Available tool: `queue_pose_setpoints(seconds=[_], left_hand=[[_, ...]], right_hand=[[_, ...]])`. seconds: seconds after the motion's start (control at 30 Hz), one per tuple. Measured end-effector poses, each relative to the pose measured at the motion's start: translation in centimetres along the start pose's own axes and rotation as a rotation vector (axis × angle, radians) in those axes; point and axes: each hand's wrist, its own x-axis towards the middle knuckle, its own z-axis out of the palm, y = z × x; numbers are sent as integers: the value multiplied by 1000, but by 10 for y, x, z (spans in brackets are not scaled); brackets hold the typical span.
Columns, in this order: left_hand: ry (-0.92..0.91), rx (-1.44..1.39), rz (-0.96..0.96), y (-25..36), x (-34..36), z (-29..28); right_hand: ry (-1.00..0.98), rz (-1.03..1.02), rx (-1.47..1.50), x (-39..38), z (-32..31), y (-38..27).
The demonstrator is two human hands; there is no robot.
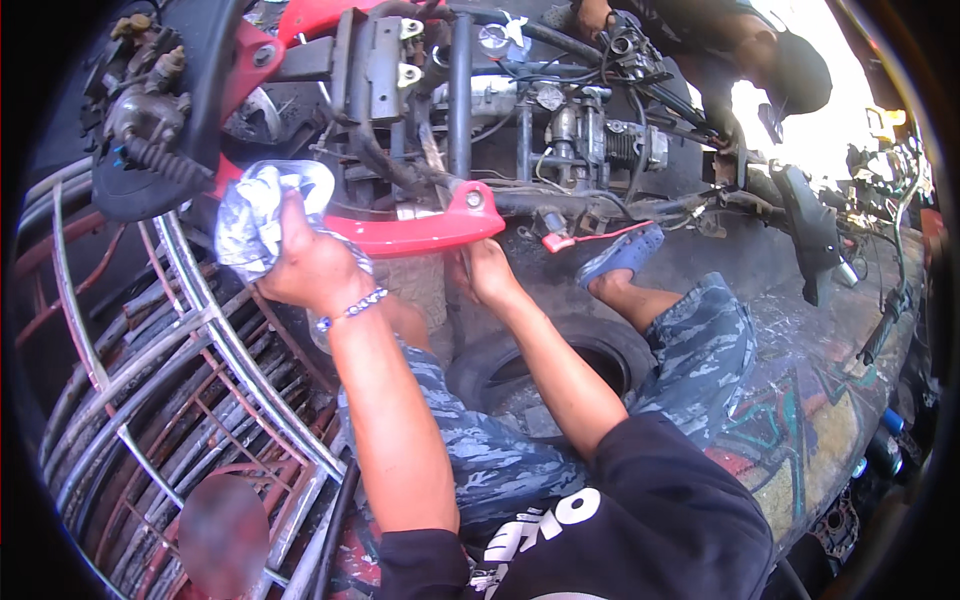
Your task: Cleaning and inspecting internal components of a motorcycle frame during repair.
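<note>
The left hand (312,262) gripped a crumpled whitish bundle (248,222), which lay left of the thumb, beside the curved red bar (415,238). The right hand (488,272) lay just beneath that bar's right end; its partly hidden grip could not be told.

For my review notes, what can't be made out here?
In the head view:
Left hand, fingers: mostly hidden behind the crumpled whitish bundle.
Red bar, left end: covered by that hand and bundle.
Tyre: partly hidden by the right forearm and legs.
Other person: cut off by the top edge.
</note>
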Motion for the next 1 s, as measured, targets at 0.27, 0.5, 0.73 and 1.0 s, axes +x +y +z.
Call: queue_pose_setpoints(seconds=[0.27, 0.5, 0.73, 1.0], left_hand=[[-51, 18, 36, 10, -12, 3], [-43, 25, 83, 10, -3, 5], [-30, 22, 97, 6, -4, -2], [-25, 10, 65, 6, -1, -1]], right_hand=[[161, -596, -825, 35, -20, 5], [130, -284, -501, 21, -2, 0], [197, -327, -420, 14, 4, 5], [289, -584, -657, 21, 9, 6]])
